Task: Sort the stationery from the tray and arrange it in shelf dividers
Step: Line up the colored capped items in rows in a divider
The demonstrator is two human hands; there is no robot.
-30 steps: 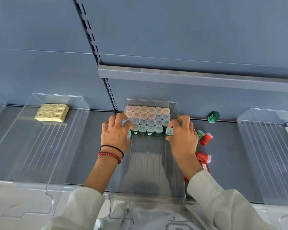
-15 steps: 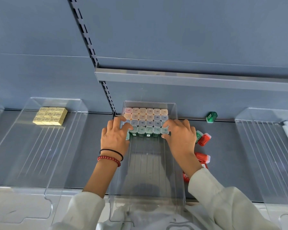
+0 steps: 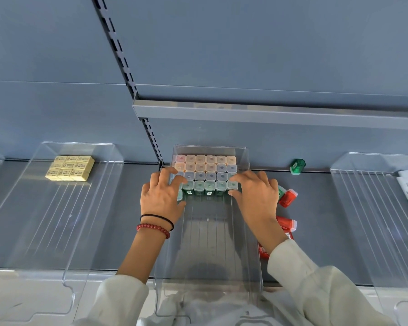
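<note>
While on 4 box rows (image 3: pixel 205 171) in 1 divider (image 3: pixel 209 245): left hand (image 3: pixel 161 198), right hand (image 3: pixel 257 198).

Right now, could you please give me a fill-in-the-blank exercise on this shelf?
The blocks in the left divider are ___.
The front row of boxes in the middle divider is ___.
The bracelets sit on the ___ wrist.
Missing words: yellow; green; left.

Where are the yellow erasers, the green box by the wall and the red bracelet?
yellow erasers (image 3: pixel 70 168), head view, middle eraser's top
green box (image 3: pixel 297 166), head view, its front face
red bracelet (image 3: pixel 153 229), head view, middle beads
</note>
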